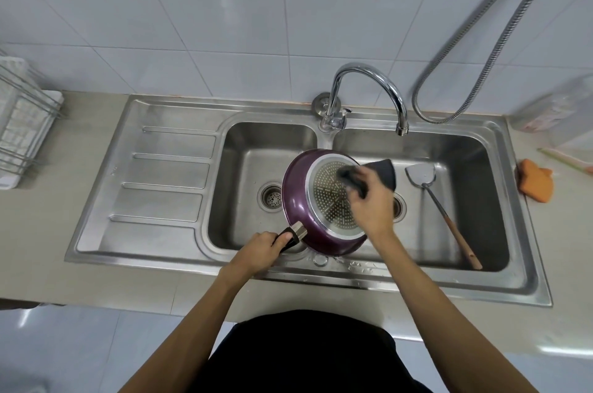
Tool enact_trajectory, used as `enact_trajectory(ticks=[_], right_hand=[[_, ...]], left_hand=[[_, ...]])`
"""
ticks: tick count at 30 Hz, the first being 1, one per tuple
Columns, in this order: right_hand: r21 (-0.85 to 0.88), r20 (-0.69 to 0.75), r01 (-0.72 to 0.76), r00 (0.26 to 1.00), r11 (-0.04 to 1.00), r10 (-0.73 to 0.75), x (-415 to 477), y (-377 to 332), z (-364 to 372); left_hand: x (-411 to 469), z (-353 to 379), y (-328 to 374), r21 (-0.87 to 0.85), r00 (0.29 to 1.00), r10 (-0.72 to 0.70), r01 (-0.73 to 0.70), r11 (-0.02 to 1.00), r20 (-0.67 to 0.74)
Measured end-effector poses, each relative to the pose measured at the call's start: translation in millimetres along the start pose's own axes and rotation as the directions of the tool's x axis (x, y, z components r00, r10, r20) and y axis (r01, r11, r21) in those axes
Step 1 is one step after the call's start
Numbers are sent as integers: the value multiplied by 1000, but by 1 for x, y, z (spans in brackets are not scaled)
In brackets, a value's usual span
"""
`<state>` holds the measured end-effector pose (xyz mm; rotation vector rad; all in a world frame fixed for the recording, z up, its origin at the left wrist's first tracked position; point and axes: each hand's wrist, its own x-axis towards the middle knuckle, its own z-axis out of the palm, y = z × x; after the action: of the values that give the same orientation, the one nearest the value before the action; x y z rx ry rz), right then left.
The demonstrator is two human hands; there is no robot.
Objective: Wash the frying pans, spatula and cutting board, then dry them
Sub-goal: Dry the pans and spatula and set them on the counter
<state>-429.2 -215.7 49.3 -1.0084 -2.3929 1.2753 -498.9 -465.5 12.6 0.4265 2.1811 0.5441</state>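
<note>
A purple frying pan (296, 200) is held upside down and tilted over the divider of the double steel sink (475, 149), its perforated metal base facing me. My left hand (260, 248) grips the pan's black handle at the sink's front edge. My right hand (369, 200) presses a dark grey cloth (382, 173) against the pan's base. A metal spatula (423, 176) with a wooden handle lies in the right basin, blade toward the back. No cutting board is in view.
A chrome tap (369, 88) arches over the right basin, no water visible. A ribbed drainboard (160, 174) lies left of the basins, a wire dish rack (22, 123) at far left. An orange sponge (536, 182) sits on the right counter below a metal hose (500, 36).
</note>
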Motion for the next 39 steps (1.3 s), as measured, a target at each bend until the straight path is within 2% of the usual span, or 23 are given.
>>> enact_trajectory(ticks=[2,4,9,11,13,16,22,25,28,31,33,35,37,38,39], right_hand=[[-91,185,61,982,994,-43,-15,-10,24],[-99,289,74,956,992,-43,-33,-14,42],[21,270,128,954,991,-129,-47,-8,40],[-84,224,288,938,954,-264,-47,5,37],[-233,275,408,898,883,-343,-42,24,42],[-302,450,442,848,845,-282,-34,41,58],[-363,489,551,799,752,-349,-4,12,84],[-382,472,526,818,760,-329,26,-5,99],[-402,456,388,870,830,-186,75,-9,104],[-398,459,257,887,880,-51,110,-9,94],[-361,486,286,870,888,-83,110,-14,89],[-294,556,473,791,830,-254,86,-17,86],[-190,645,700,618,688,-450,48,-11,80],[-143,667,773,537,618,-517,29,-3,75],[-108,671,810,487,576,-559,14,6,70]], left_hand=[[0,0,1,-9,1000,-5,5,1000,1],[0,-1,1,-9,1000,-7,7,1000,-2],[0,-1,2,20,1000,-10,11,1000,-1],[1,-2,1,4,1000,-22,22,1000,21],[1,-3,1,-10,999,-23,23,1000,41],[2,-5,2,12,998,-17,16,1000,64],[-3,-9,9,88,997,-16,9,996,78],[-3,-5,5,113,999,-25,23,993,22],[-5,-3,6,118,999,-22,25,993,-27],[-5,-2,9,152,999,-31,35,988,-30],[-5,-4,12,209,1000,-28,30,978,-14],[-1,-3,10,234,999,-15,23,972,-35],[-1,-4,12,232,998,-14,29,972,-68],[-1,-6,13,260,998,-4,22,965,-70],[-1,-5,14,262,998,9,9,965,-65]])
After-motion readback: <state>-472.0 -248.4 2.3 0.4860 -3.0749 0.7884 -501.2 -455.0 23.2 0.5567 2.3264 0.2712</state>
